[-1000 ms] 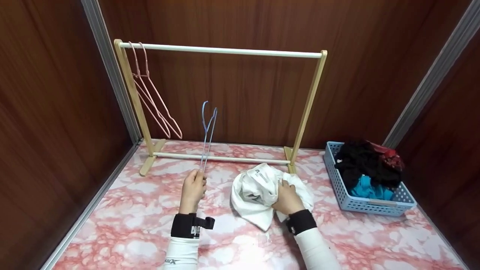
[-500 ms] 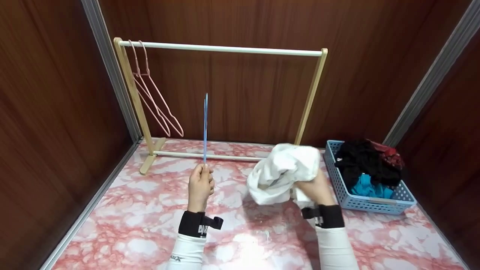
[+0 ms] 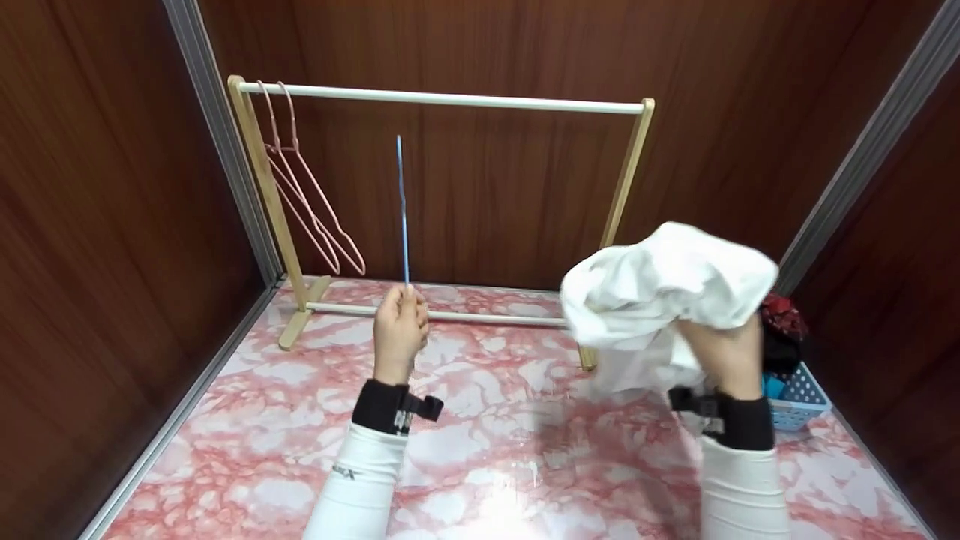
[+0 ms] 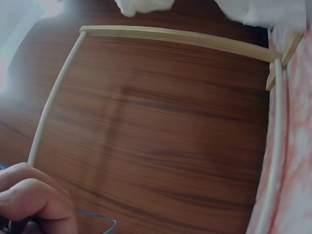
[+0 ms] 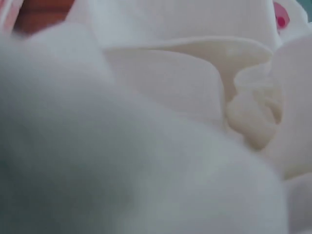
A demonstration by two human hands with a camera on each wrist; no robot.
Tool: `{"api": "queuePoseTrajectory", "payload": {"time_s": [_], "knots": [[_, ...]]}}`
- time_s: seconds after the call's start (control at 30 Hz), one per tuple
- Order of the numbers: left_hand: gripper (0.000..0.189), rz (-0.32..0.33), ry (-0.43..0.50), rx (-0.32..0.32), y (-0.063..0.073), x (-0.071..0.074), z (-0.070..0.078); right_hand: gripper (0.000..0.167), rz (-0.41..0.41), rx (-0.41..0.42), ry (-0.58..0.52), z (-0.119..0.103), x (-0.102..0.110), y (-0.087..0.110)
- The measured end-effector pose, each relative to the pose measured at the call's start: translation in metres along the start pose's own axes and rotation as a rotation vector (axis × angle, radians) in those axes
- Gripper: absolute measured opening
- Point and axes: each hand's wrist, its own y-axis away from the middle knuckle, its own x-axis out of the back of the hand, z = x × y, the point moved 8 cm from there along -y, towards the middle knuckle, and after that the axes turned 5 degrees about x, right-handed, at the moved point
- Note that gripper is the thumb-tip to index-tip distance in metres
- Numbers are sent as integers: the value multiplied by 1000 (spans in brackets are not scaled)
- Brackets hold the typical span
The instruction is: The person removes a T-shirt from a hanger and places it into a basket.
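Note:
My left hand point(image 3: 400, 330) grips a blue clothes hanger point(image 3: 403, 210), which stands upright and edge-on in front of the rack. In the left wrist view, curled fingers point(image 4: 36, 200) show at the lower left with a thin bit of the blue hanger point(image 4: 100, 215) beyond them. On the right, my right hand point(image 3: 724, 356) holds a bunched white garment point(image 3: 667, 289) up above the table, its fingers partly hidden by the cloth. Folds of the white garment point(image 5: 165, 87) fill the right wrist view, where a small pink print point(image 5: 281, 15) shows at the top right corner.
A wooden clothes rack point(image 3: 450, 99) with white bars stands at the back. Two pink hangers point(image 3: 315, 202) hang at its left end. At the right, a blue basket point(image 3: 806, 401) of dark, red and blue clothes is partly covered by the garment and arm. Brown panels enclose the table point(image 3: 285, 450).
My right hand has lifted the white garment off the table and carried it right, towards the basket. The left hand has raised the blue hanger and turned it edge-on.

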Motion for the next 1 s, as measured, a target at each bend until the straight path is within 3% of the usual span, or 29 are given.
{"api": "queuePoseTrajectory", "payload": {"time_s": [0.23,0.4,0.53,0.67,0.8,0.9,1.0], "knots": [[29,60,-12,-64,-24,4,33,56,181,-53,-119,-18,45,-33],[30,112,-1,-84,-47,9,55,46,377,51,-295,-26,73,-62],[31,148,-31,-75,-64,16,67,52,487,48,-176,-21,90,-83],[31,177,-65,-51,-81,24,74,52,544,-13,38,5,101,-104],[30,214,-70,-32,-96,32,76,71,461,-154,295,50,103,-114],[29,230,-62,-15,-104,36,75,92,326,-228,439,90,96,-113],[29,233,-61,7,-110,37,71,98,184,-247,533,125,87,-107]]}}
